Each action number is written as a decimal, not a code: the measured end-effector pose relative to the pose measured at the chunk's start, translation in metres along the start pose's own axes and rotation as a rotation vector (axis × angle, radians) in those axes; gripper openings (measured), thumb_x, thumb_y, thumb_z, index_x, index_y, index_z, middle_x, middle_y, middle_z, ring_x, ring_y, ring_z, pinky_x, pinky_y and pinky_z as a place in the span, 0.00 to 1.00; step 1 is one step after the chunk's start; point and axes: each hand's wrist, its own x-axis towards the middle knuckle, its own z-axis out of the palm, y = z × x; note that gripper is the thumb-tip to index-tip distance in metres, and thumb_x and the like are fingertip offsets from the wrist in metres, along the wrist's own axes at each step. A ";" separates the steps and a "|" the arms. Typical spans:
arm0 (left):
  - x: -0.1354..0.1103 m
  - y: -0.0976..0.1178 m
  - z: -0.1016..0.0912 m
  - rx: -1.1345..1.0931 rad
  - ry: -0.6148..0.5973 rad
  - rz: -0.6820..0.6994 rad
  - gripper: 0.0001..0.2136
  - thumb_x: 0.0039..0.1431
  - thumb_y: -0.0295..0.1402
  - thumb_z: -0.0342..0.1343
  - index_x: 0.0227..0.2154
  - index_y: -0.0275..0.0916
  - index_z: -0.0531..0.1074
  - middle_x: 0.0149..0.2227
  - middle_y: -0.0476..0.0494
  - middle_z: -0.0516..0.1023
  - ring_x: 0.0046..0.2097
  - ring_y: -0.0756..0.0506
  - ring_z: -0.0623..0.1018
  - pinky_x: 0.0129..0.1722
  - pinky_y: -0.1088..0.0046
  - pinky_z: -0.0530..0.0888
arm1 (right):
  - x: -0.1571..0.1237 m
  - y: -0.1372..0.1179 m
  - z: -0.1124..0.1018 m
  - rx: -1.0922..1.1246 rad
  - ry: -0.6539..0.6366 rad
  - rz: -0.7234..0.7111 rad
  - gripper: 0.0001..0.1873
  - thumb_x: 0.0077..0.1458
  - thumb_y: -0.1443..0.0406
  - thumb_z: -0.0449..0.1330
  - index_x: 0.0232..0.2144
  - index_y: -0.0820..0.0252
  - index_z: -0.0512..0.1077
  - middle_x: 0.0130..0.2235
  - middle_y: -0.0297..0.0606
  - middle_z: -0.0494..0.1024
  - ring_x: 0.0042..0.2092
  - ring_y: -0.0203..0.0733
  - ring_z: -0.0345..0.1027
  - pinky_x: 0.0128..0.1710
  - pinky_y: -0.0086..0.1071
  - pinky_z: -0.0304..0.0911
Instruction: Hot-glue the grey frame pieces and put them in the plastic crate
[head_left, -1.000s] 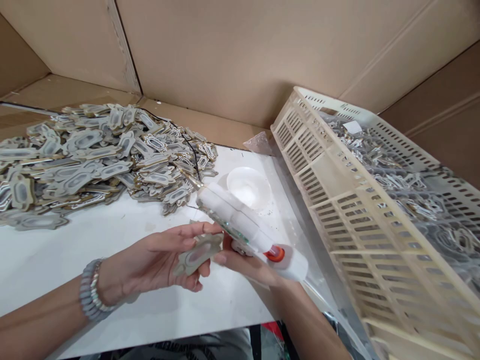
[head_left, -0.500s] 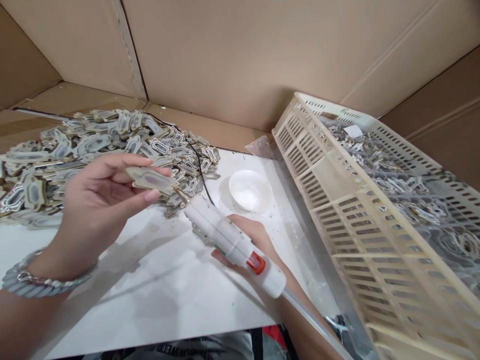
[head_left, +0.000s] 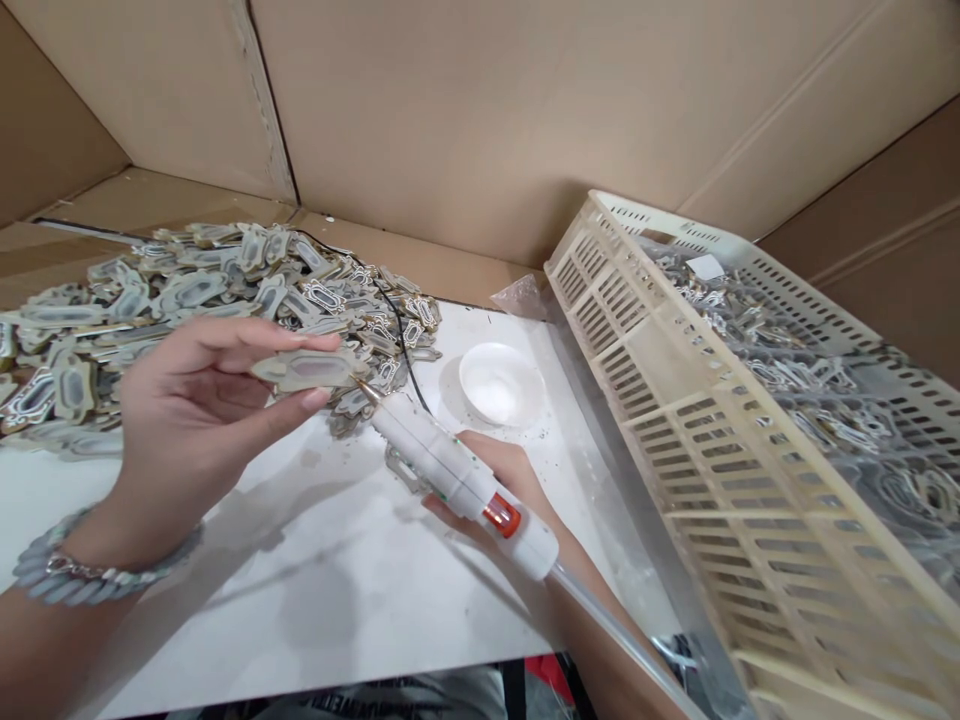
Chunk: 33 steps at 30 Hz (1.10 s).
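Observation:
My left hand [head_left: 199, 400] pinches a flat grey ornate cut-out piece [head_left: 304, 370] between thumb and fingers, holding it above the white table. My right hand [head_left: 502, 480] grips a white glue gun [head_left: 457, 478] with an orange band. Its metal nozzle tip touches the right end of the held piece. A clear glue stick sticks out of the gun's rear, toward me. A beaded bracelet sits on my left wrist.
A large heap of similar grey cut-out pieces [head_left: 172, 300] covers the table's far left. A black cord [head_left: 397, 330] crosses it. A small white dish [head_left: 501, 383] stands on the white table [head_left: 352, 590]. A cream slatted crate [head_left: 720, 440] holding more pieces fills the right. Cardboard walls stand behind.
My left hand lifted the piece up and to the left, away from my right hand. The glue gun swung round until its nozzle met the piece's end.

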 end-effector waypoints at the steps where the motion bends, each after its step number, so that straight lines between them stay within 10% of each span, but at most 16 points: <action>1: 0.000 0.001 0.000 0.003 -0.002 0.000 0.17 0.51 0.27 0.72 0.43 0.47 0.78 0.43 0.51 0.85 0.49 0.48 0.84 0.39 0.84 0.83 | 0.000 0.000 0.000 -0.008 0.000 0.016 0.06 0.52 0.73 0.65 0.33 0.58 0.76 0.34 0.34 0.79 0.33 0.36 0.71 0.35 0.28 0.68; 18: 0.001 0.011 0.007 -0.047 0.023 -0.065 0.13 0.49 0.32 0.74 0.37 0.45 0.78 0.37 0.50 0.83 0.47 0.42 0.85 0.52 0.61 0.85 | 0.001 -0.004 -0.002 -0.045 -0.009 0.082 0.02 0.52 0.70 0.63 0.30 0.59 0.75 0.31 0.33 0.76 0.29 0.36 0.66 0.31 0.29 0.64; 33: 0.001 0.010 0.008 -0.024 0.040 -0.057 0.13 0.49 0.30 0.74 0.37 0.44 0.78 0.36 0.51 0.81 0.46 0.43 0.85 0.50 0.67 0.85 | 0.001 -0.006 -0.002 -0.113 0.004 0.118 0.03 0.51 0.69 0.63 0.28 0.57 0.73 0.28 0.31 0.75 0.28 0.34 0.64 0.28 0.28 0.59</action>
